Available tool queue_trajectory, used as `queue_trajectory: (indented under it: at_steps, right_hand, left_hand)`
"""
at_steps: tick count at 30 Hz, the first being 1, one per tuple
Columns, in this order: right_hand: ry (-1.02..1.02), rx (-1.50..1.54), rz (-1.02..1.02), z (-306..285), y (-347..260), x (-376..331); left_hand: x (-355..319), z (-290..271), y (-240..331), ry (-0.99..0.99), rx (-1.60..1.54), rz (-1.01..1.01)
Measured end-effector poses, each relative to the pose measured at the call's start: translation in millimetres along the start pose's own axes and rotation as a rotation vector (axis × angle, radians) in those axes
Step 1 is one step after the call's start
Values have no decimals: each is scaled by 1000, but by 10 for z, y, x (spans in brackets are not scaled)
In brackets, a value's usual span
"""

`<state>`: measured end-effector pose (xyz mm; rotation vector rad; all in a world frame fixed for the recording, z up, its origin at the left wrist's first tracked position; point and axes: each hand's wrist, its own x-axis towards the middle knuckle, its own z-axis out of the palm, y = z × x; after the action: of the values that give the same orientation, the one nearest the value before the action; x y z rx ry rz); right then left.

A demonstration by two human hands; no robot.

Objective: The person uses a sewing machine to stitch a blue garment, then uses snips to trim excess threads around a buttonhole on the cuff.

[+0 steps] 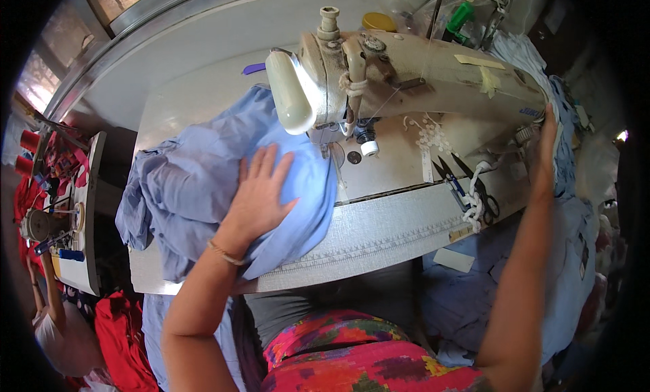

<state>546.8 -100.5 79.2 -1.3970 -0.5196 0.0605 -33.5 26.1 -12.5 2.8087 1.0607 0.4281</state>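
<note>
The left hand (pixel 261 196) lies spread flat on the blue cloth (pixel 203 189), pinning it to the tabletop (pixel 386 236) beside the needle; the right hand (pixel 545 145) reaches the sewing machine (pixel 406 74)'s handwheel end, its grip hidden.

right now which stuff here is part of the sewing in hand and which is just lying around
In use:
- blue fabric, under the flat left hand
- sewing machine
- its handwheel, under the right hand

Lying about:
- scissors
- white buttons
- yellow lid
- green bottle
- red cloth
</note>
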Motion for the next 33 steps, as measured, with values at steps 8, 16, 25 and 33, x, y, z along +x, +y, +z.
queue_trajectory:
  at_steps: [8, 16, 25, 33]
  right_hand:
    - [-141, -274, -587, 535, -622, -1375]
    - [-1283, -410, -114, 1661, -79, -2827]
    - [-1215, 50, 636, 2517, 416, -2550]
    - [-1124, 169, 359, 2530, 896, -2745]
  left_hand:
    - [-161, -390, -183, -13, -21, -100]
    - [269, 29, -272, 171, -29, 6]
    - [958, 269, -346, 592, -353, -51]
    - [546, -140, -309, -715, -1095, 189]
